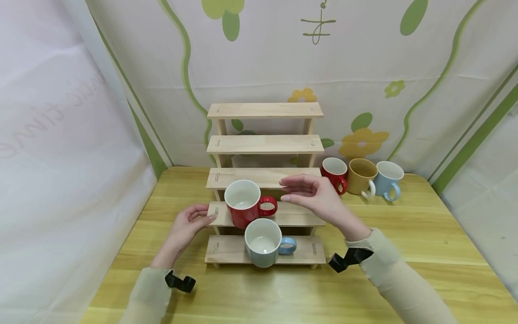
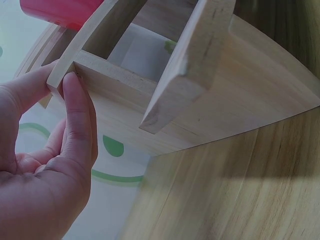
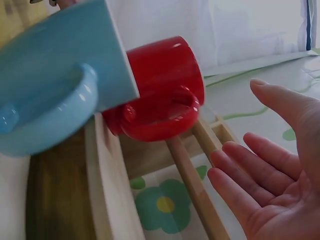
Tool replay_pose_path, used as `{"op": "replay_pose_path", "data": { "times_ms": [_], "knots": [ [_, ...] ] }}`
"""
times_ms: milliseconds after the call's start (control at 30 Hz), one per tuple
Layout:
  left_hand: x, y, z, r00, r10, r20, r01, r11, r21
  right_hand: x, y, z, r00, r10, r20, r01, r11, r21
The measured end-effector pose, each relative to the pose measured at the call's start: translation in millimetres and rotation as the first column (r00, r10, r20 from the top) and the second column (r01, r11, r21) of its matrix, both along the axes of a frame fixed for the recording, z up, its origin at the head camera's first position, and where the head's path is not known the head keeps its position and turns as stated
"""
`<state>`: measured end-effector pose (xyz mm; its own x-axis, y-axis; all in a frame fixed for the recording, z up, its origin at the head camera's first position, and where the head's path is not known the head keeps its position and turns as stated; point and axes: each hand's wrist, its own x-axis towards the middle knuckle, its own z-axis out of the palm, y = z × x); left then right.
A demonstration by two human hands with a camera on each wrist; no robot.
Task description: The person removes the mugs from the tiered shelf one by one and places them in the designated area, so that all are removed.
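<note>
A wooden stepped rack point(image 1: 265, 145) stands on the table. A red mug point(image 1: 244, 204) sits on its second step from the bottom, handle to the right, and a light blue mug point(image 1: 265, 242) sits on the bottom step. My left hand point(image 1: 190, 222) pinches the left end of the second step point(image 2: 70, 70) between thumb and fingers. My right hand point(image 1: 309, 193) hovers open just right of the red mug's handle point(image 3: 165, 117), holding nothing. The right wrist view shows its fingers point(image 3: 260, 167) straight beside both mugs.
A second red mug point(image 1: 335, 173), a tan mug point(image 1: 361, 176) and a pale blue mug point(image 1: 388, 179) stand in a row on the wooden table point(image 1: 425, 234) right of the rack. Patterned cloth walls close in behind and at both sides.
</note>
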<state>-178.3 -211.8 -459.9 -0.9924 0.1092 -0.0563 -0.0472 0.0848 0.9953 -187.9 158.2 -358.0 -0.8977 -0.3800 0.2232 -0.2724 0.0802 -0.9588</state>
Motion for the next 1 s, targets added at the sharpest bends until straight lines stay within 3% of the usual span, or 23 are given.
{"op": "replay_pose_path", "data": {
  "times_ms": [367, 667, 1000],
  "knots": [
    [-0.1, 0, -1.3, 1.0, 0.007, 0.001, -0.007, 1.0, -0.003, 1.9, -28, -23.5, 0.995, 0.035, 0.089, -0.044, 0.994, 0.103],
    [0.3, 0, -1.0, 1.0, 0.004, 0.005, -0.004, 1.0, -0.001, -1.2, -40, -31.1, 0.998, 0.011, 0.064, -0.023, 0.983, 0.183],
    [0.6, 0, -0.4, 1.0, 0.01, 0.004, -0.01, 1.0, -0.004, -2.5, -41, -27.2, 0.99, 0.033, 0.134, -0.049, 0.991, 0.121]
  ]
}}
